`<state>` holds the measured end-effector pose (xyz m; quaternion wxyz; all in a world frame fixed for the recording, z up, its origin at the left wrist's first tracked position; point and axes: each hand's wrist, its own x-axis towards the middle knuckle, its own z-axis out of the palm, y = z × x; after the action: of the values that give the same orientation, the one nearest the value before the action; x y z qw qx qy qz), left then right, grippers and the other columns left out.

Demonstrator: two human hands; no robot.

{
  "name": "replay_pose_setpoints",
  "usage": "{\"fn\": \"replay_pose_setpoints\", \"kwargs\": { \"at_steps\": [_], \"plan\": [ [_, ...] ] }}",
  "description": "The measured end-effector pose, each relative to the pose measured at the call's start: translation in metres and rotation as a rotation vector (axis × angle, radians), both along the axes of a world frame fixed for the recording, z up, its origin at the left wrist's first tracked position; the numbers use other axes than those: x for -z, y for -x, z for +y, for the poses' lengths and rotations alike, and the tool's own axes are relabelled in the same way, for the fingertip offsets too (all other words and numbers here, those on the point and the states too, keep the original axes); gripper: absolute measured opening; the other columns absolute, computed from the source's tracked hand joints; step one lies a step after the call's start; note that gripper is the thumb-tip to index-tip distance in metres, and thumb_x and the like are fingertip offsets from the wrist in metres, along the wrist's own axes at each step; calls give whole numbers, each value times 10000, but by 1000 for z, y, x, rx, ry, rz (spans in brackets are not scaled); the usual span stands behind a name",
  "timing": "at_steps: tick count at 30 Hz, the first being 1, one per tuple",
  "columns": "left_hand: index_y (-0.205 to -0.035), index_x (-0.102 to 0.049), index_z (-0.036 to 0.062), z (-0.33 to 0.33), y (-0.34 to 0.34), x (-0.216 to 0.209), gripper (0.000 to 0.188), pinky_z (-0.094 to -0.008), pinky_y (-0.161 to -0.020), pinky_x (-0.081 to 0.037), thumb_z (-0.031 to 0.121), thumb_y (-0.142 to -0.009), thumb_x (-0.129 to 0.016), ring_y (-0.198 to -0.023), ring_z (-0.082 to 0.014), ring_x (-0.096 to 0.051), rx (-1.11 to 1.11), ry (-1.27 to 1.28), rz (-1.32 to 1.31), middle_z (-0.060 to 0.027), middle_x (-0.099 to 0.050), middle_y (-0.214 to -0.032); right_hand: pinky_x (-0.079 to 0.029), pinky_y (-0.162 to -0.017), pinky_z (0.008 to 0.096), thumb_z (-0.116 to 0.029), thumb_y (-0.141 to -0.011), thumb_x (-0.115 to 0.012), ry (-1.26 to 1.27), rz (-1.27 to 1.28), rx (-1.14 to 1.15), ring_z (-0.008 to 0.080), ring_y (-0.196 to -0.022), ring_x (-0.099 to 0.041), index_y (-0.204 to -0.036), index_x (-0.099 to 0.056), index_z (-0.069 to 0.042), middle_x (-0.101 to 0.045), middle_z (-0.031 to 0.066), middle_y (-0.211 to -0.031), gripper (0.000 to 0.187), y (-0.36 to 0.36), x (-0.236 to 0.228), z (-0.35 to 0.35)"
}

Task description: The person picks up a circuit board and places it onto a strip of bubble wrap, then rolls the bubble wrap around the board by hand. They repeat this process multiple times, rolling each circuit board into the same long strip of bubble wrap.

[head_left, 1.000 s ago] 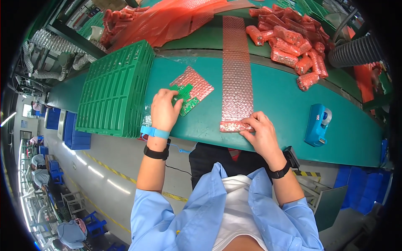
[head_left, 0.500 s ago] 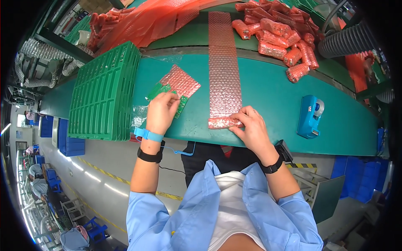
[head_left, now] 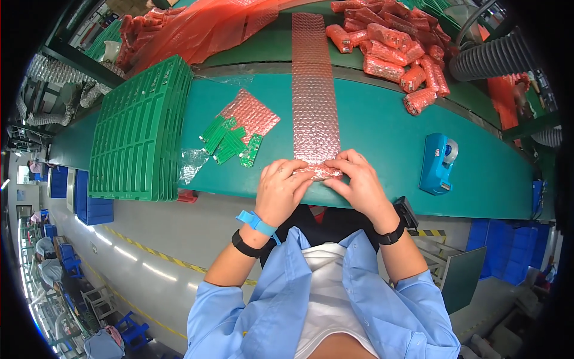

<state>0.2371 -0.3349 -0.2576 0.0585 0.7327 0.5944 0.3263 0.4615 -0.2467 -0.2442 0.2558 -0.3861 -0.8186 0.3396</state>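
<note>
A long strip of pinkish bubble wrap (head_left: 315, 102) runs away from me across the green table mat. Its near end is folded into a small roll, and what lies inside cannot be made out. My left hand (head_left: 280, 186) pinches the left end of that roll. At the right end, my right hand (head_left: 360, 184) grips it with thumb and fingers. To the left, several small green circuit boards (head_left: 230, 143) lie loose beside and partly over a square of red bubble wrap (head_left: 254, 115).
Stacked green plastic trays (head_left: 140, 131) stand at the left. A blue tape dispenser (head_left: 436, 164) sits at the right. Red bubble-wrapped bundles (head_left: 388, 51) are heaped at the far right, near a grey corrugated hose (head_left: 493, 60). Red wrap sheeting (head_left: 206, 36) lies at the far left.
My left hand has left the circuit boards and come right to the strip's near end, where it now grips the roll. My right hand stays at the roll.
</note>
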Motion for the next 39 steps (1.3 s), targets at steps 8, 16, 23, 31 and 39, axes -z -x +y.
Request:
{"fn": "replay_pose_setpoints", "kwargs": {
  "at_steps": [8, 16, 23, 31, 39],
  "plan": [
    [-1075, -849, 156, -12, 26, 5, 214, -441, -956, -531, 150, -869, -907, -1133, -267, -707, -10, -35, -48, 6, -776, -1199, -603, -885, 404, -40, -962, -818, 10, 25, 9, 309, -1011, -740, -1176, -839, -29, -746, 123, -1101, 215, 26, -2, -8],
    [-1077, -849, 144, -31, 59, 3, 207, -445, -944, -533, 161, -878, -904, -1121, -272, -711, -22, -61, -77, -10, -781, -1196, -592, -868, 398, -60, -897, -882, 78, -83, -55, 292, -977, -720, -1212, -832, -46, -714, 107, -1124, 320, 63, -27, -24],
    [-1099, -829, 79, -34, 148, -64, 264, -481, -933, -554, 210, -884, -909, -1089, -344, -701, -137, -18, -141, -102, -759, -1141, -587, -863, 395, -67, -854, -915, 24, -78, 6, 281, -984, -703, -1219, -826, -56, -692, 99, -1125, 376, 83, -37, -44],
    [-1080, -824, 57, -18, 144, -44, 294, -507, -915, -572, 239, -869, -920, -1046, -359, -686, -373, 140, 190, -106, -699, -1057, -586, -859, 400, -58, -844, -918, -7, -49, 18, 285, -983, -698, -1199, -831, -56, -692, 90, -1108, 365, 53, -19, -32],
    [-1095, -842, 91, -2, 118, -32, 235, -496, -922, -573, 188, -887, -889, -1056, -334, -687, -327, 88, 238, -75, -729, -1105, -585, -876, 407, -65, -837, -924, 44, -23, 23, 288, -1004, -698, -1196, -833, -60, -699, 92, -1106, 370, 26, -8, -15]
  ]
}}
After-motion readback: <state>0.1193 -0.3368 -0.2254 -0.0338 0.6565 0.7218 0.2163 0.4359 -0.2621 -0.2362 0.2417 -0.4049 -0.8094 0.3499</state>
